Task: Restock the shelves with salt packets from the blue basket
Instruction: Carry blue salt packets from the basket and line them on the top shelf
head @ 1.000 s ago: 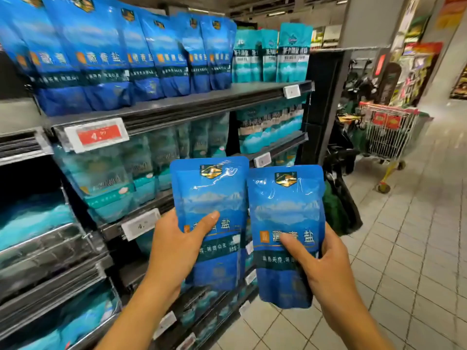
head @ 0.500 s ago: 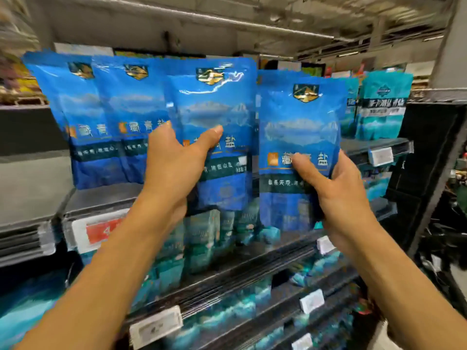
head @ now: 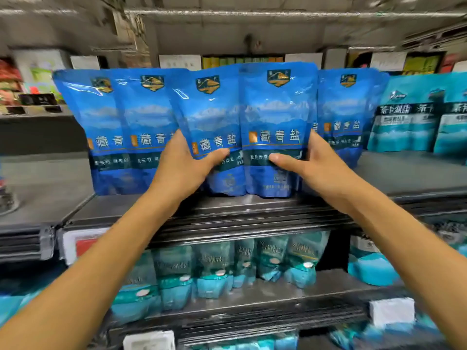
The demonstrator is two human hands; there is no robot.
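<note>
Two blue salt packets stand upright on the top shelf (head: 252, 205) in a row of like packets. My left hand (head: 184, 165) grips the left packet (head: 214, 117), thumb across its front. The right packet (head: 278, 109) is held the same way by my right hand (head: 310, 168). Both packet bottoms sit at the shelf surface. More blue packets flank them: two at the left (head: 121, 122) and one at the right (head: 348, 114). The blue basket is out of view.
Teal salt packets (head: 409, 122) stand on the top shelf to the right. Smaller teal packets (head: 219, 269) fill the shelf below. Price tags (head: 80, 243) hang on the shelf edges. A lower grey shelf surface (head: 45, 183) lies to the left.
Both hands have carried their packets up and forward from chest height onto the top shelf, into the row. The two packets now stand side by side, touching.
</note>
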